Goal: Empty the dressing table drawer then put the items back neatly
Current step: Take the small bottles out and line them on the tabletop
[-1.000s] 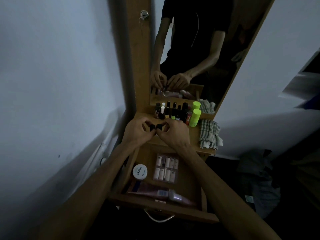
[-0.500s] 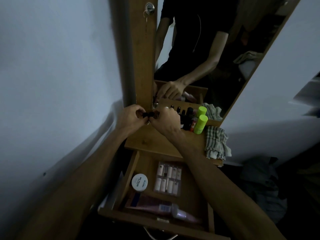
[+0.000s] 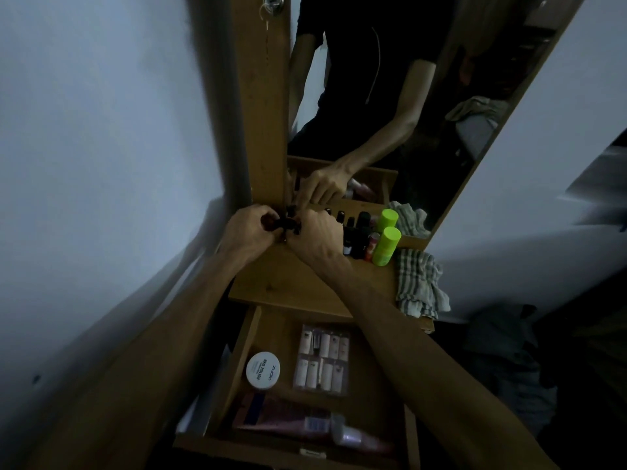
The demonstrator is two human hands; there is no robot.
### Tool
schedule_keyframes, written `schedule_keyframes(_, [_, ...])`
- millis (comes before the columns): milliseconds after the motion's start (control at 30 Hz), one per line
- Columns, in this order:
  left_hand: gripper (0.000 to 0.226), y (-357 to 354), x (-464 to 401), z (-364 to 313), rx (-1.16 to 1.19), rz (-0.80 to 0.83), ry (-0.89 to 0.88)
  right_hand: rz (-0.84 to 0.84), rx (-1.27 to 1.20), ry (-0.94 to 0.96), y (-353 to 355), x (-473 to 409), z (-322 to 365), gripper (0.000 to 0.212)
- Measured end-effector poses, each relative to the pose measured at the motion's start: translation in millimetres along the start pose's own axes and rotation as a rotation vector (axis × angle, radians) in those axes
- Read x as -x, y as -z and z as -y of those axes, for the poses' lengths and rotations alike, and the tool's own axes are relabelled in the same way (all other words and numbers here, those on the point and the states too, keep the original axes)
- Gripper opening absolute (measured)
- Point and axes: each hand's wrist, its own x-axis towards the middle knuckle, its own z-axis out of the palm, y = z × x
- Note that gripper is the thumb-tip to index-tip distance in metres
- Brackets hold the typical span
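Observation:
The drawer [image 3: 369, 398] of the wooden dressing table [image 3: 298, 283] stands pulled out below. In it lie a round white nail polish jar [image 3: 263, 370], a clear pack of small bottles [image 3: 322, 359] and a pink tube [image 3: 305, 422] along the front. At the tabletop's back left corner, against the mirror frame, my left hand [image 3: 249, 232] and my right hand [image 3: 314, 234] each pinch small dark bottles [image 3: 286, 223] held between them. A row of dark nail polish bottles [image 3: 354, 235] stands just right of my right hand.
A green cylinder [image 3: 385, 245] stands by the bottle row, with a striped cloth [image 3: 419, 286] at the tabletop's right edge. The mirror [image 3: 390, 96] rises behind. A white wall [image 3: 101, 147] closes the left side. Dark clothes [image 3: 509, 361] lie on the floor at right.
Both hands have carried the small dark bottles from the tabletop's front middle to its back left corner by the mirror frame. The view has tilted down and closer.

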Motion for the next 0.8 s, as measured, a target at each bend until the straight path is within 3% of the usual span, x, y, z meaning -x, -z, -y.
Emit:
schedule_keyframes(500, [0.031,-4.5,-0.7,-1.7,-0.028,-0.062,-0.02,0.012,0.025,0.026,-2.2,-2.0,0.1,0.022])
schedule_keyframes(800, [0.038,1.0,7.4,-1.3,-0.04,-0.039,0.006,-0.036,0.03,0.065,1.2,4.6,-1.6,0.034])
